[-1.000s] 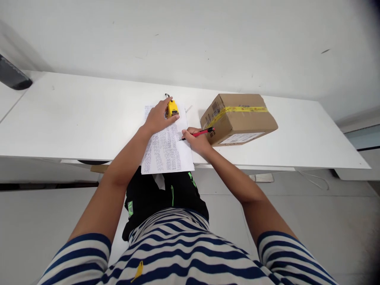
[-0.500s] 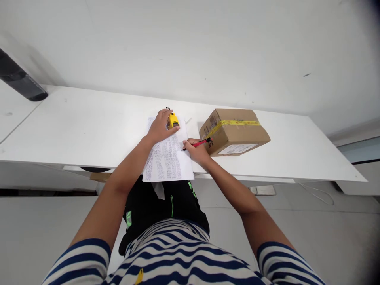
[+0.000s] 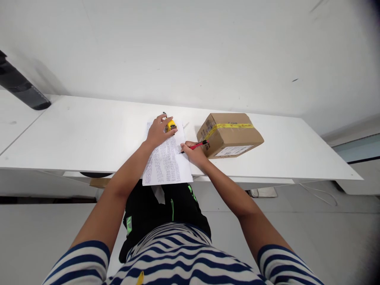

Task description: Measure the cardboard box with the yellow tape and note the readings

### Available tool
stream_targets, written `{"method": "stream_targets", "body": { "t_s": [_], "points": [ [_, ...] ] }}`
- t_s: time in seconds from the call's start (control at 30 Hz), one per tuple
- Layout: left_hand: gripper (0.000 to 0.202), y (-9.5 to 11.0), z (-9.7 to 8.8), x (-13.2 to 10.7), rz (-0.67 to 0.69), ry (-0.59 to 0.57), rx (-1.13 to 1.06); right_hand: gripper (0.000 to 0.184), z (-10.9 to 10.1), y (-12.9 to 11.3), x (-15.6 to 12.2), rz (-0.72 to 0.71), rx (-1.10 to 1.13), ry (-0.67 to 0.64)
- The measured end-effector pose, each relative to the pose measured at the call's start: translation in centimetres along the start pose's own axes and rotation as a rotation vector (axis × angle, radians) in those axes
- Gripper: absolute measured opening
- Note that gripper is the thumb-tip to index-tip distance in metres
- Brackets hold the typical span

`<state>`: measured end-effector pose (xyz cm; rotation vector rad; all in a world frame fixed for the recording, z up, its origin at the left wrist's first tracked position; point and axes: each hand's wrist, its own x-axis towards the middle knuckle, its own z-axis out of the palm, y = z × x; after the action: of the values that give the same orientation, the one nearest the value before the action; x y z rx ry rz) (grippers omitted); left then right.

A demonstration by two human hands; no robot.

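Note:
A white sheet of paper (image 3: 166, 164) covered in rows of handwriting lies on the white desk (image 3: 89, 134), its near edge hanging over the front. My left hand (image 3: 157, 132) rests at the sheet's far end with its fingers curled over a small yellow tape measure (image 3: 171, 126). My right hand (image 3: 194, 152) grips a red pen (image 3: 197, 145) whose tip touches the sheet's right edge. A brown cardboard box (image 3: 230, 134) with yellow tape and a shipping label stands just right of that hand.
A black object (image 3: 20, 89) juts in at the far left above the desk. A white wall rises behind the desk. A cable (image 3: 319, 194) and a white power strip (image 3: 263, 192) lie on the floor below the desk's right part.
The camera has tilted up and back, so everything sits lower and smaller in view. My left hand's fingers have curled further over the tape measure. The pen hand has stayed at the sheet's edge.

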<state>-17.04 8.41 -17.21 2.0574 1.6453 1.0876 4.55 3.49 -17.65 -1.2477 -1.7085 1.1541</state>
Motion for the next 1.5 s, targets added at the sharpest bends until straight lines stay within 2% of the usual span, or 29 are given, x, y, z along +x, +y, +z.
{"method": "stream_targets", "body": {
  "t_s": [0.17,0.37,0.43,0.57,0.6,0.7,0.77,0.93,1.13,1.23,1.3,1.37,1.43,1.5],
  "points": [
    [0.032,-0.1,0.0,0.2,0.026,0.206,0.035,0.048,0.0,-0.1,0.2,-0.028,0.018,0.013],
    [0.024,0.0,-0.4,0.3,-0.035,0.250,-0.003,0.052,0.0,0.1,0.2,-0.071,0.008,0.038],
    [0.023,0.0,-0.4,0.3,-0.073,0.249,-0.050,0.049,-0.1,0.4,0.3,-0.079,-0.011,0.073],
    [0.022,0.1,-0.6,0.1,-0.140,0.263,-0.109,0.034,0.0,1.5,0.8,-0.243,-0.075,0.149],
    [0.022,0.1,-0.7,0.1,-0.154,0.268,-0.116,0.037,0.1,1.8,1.1,-0.253,-0.088,0.156],
    [0.022,0.0,-0.9,0.0,-0.195,0.275,-0.128,0.056,0.3,2.4,1.6,-0.143,-0.109,0.151],
    [0.023,0.0,-0.9,0.1,-0.227,0.279,-0.132,0.061,0.4,2.5,1.7,-0.107,-0.118,0.125],
    [0.031,-0.1,-1.0,0.3,-0.319,0.302,-0.132,0.065,0.4,1.9,1.3,-0.104,-0.120,0.091],
    [0.039,0.3,-2.3,0.2,-0.315,0.352,-0.145,0.066,0.7,1.9,1.9,-0.105,-0.080,0.099],
    [0.041,2.0,-3.5,0.2,-0.303,0.506,-0.342,0.064,0.8,2.4,2.2,-0.160,-0.026,0.122],
    [0.042,4.1,-4.4,-0.2,-0.259,0.613,-0.530,0.058,0.7,2.6,2.0,-0.263,-0.017,0.212],
    [0.045,6.8,-5.3,-1.7,-0.215,0.668,-0.692,0.058,0.7,2.5,1.3,-0.469,-0.075,0.367],
    [0.052,9.7,-5.8,-4.3,-0.242,0.689,-0.759,0.071,1.0,2.1,0.1,-0.739,-0.177,0.521],
    [0.054,12.7,-5.8,-7.5,-0.305,0.578,-0.792,0.095,1.5,1.4,-1.7,-0.953,-0.237,0.614]
  ]
}}
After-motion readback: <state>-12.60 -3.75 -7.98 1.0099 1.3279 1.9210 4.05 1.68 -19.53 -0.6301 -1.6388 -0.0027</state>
